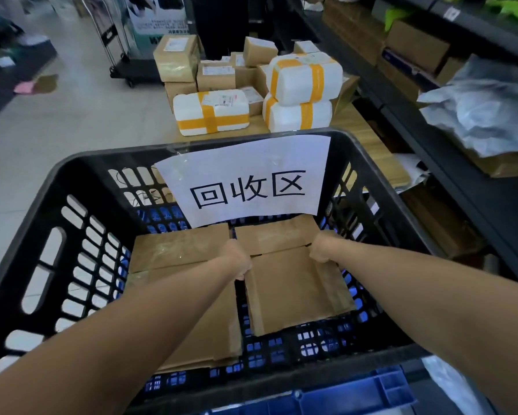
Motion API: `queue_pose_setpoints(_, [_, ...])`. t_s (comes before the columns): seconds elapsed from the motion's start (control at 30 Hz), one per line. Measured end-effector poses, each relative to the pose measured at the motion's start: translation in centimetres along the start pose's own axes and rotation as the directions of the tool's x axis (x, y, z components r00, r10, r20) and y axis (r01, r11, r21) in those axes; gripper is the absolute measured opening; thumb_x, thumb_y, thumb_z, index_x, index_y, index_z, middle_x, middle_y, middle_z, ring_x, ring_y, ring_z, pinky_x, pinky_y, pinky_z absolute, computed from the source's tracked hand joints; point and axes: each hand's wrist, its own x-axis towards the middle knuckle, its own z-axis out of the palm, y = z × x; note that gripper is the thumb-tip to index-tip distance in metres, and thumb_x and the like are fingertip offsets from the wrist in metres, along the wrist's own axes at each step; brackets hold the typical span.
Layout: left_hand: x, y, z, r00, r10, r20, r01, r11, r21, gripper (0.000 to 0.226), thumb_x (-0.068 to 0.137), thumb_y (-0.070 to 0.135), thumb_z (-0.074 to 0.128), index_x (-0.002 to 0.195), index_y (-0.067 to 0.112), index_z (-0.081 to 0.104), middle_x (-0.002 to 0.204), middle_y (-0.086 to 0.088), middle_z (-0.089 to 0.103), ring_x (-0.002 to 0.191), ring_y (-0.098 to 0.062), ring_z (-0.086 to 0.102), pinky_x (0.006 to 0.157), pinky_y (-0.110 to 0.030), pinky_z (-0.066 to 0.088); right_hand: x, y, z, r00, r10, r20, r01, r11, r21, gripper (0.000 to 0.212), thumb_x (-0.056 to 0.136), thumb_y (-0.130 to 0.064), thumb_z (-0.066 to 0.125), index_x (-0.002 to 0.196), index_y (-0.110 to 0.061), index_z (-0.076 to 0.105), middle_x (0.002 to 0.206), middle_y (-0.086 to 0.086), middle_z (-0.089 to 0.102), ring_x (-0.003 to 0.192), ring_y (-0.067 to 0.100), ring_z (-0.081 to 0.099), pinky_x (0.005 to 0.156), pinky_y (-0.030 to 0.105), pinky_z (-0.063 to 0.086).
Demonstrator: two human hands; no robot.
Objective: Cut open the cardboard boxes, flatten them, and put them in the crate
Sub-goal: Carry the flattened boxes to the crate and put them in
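Crate: a black slotted plastic crate [117, 149] sat close under the camera, on top of a blue crate [356, 393].
Shelving: a dark rack [491, 205] ran along the right, loaded with cartons and crumpled grey plastic.
Parcels: sealed cardboard boxes [176, 58] and white foam boxes [304, 76] banded in yellow tape were piled beyond the crate's far rim.
Flattened boxes: both were low inside the crate, the left flattened box [179, 250] lying alone and the right flattened box [293, 289] held.
Sign: a white paper sign [245, 181] reading 回收区 hung on the far wall.
Left grip [236, 260]: grasped the right flattened box's left edge.
Right grip [323, 248]: grasped its upper right edge.
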Motion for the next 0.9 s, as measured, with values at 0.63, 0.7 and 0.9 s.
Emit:
queue_pose_setpoints(0.63, [-4.9,4.1,-5.1,0.922,0.328,-0.204,-0.203,0.861,0.467,0.014,0.087,-0.004,0.045,0.093,0.009,0.043,0.09,-0.008,0.047,0.08,-0.025,0.046,0.065,-0.033,0.039,-6.7,-0.2,-5.0,0.881,-0.32,-0.349,0.229,0.933,-0.277,0.034,0.092,0.0,0.042,0.124,-0.006,0.054,0.126,0.01,0.054,0.113,0.029,0.056,0.077,0.034,0.044])
queue_pose_setpoints(0.7, [-7.0,5.1,-6.4,0.884,0.404,-0.233,-0.235,0.817,0.526,0.011,0.089,0.0,0.046,0.095,0.01,0.044,0.094,-0.009,0.049,0.083,-0.026,0.047,0.066,-0.033,0.037,-9.2,0.3,-6.4,0.834,-0.336,-0.437,0.226,0.932,-0.284,0.033,0.093,-0.002,0.043,0.123,-0.007,0.055,0.126,0.01,0.055,0.113,0.028,0.055,0.078,0.034,0.044])
queue_pose_setpoints(0.9, [-14.2,10.1,-9.2,0.645,0.702,-0.301,-0.294,0.592,0.751,0.02,0.091,0.008,0.056,0.11,0.006,0.05,0.106,-0.013,0.058,0.097,-0.03,0.057,0.062,-0.033,0.037,-18.0,5.1,-9.0,0.702,-0.228,-0.675,0.082,0.967,-0.242,0.02,0.095,-0.007,0.046,0.11,-0.01,0.058,0.118,0.008,0.059,0.112,0.028,0.053,0.078,0.031,0.036])
